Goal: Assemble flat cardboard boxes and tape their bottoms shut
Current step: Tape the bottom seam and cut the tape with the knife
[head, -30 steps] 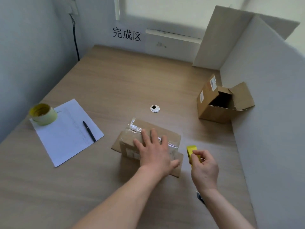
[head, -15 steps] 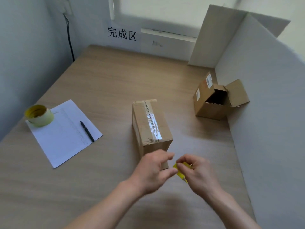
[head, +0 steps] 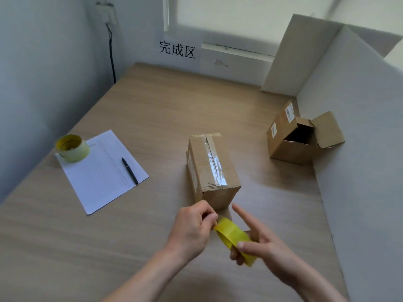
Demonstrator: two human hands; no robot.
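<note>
A small cardboard box stands on the wooden table, its upper face closed with a strip of clear tape along the seam. Just in front of it, my right hand holds a yellow tape roll with thumb and lower fingers, the index finger pointing out straight. My left hand pinches the roll's far edge with curled fingers. A second cardboard box lies at the right with its flaps open.
A white sheet of paper with a black pen lies at the left, a second yellowish tape roll on its corner. Grey partition walls close the right side and back; a black cable runs down the left wall.
The box went from lying flat under my left hand to standing with its taped face up. My left hand left the box and now pinches the tape roll held by my right hand.
</note>
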